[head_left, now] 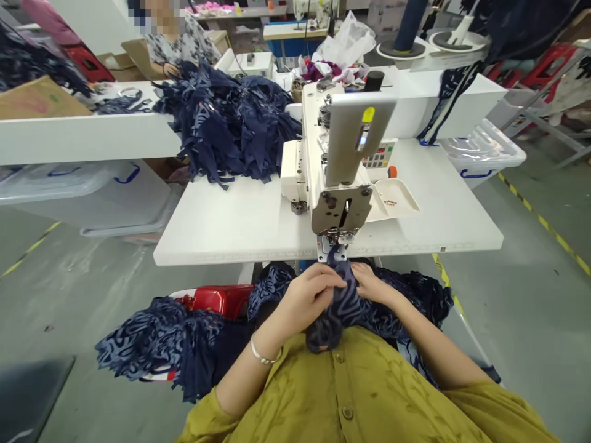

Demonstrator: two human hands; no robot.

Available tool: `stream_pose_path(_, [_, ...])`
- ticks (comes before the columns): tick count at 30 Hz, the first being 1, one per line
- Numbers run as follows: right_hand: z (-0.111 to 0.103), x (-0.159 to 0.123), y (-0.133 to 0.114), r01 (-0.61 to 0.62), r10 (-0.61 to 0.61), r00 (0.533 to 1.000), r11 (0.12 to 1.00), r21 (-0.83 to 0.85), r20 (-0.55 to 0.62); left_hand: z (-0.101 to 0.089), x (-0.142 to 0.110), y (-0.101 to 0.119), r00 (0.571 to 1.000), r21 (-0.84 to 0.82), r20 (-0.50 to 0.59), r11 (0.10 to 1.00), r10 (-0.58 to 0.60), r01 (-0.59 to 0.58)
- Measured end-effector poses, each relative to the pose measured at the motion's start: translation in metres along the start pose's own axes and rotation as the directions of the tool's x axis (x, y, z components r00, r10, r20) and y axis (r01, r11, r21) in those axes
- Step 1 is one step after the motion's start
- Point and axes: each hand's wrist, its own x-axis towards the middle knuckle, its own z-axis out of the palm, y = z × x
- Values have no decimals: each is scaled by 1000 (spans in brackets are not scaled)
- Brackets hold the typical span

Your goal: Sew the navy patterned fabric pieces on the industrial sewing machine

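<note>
A navy fabric piece [347, 301] with a lighter swirl pattern runs from the needle area of a white sewing machine [316, 154] down to my lap. My left hand [307, 294] has its fingers bent and closed on the fabric's left side, just below the table edge. On the opposite side, my right hand [368, 282] grips the fabric's edge, its fingertips partly hidden by the cloth. The upper end of the piece lies at the metal needle plate [325, 247], under the machine head.
Heaped navy fabric [235, 117] lies on the table [221, 215] at left. More patterned fabric [157, 338] drapes over a red stool [221, 300]. A small tray [398, 198] holds tiny brown bits. Lidded plastic bins [482, 151] flank the table. Another person [178, 46] sits beyond.
</note>
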Motion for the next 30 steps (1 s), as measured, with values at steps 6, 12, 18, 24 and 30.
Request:
stream_pose_path(6, [-15,-44,29,-135,192,961,954,-267,201,-39,-20,-25,969,-127,167,971,-182,204])
stream_pose_path(12, [-72,-50,-51,-131,58,935,973,189,350,-20,-34,-61,870,290,189,872,-456,394])
stream_pose_path(18, [-78,-22,-137,131,-148,979,984,124,140,14,-9,-1,856,-325,493,880,-155,347])
stream_pose_path(24, [-103,-3,-137,50,-40,987,997,-58,154,-7,7,17,868,-257,366,859,-336,442])
stream_pose_path(30, [-104,22,-115,-49,31,997,962,268,71,-34,13,10,930,13,143,941,-337,339])
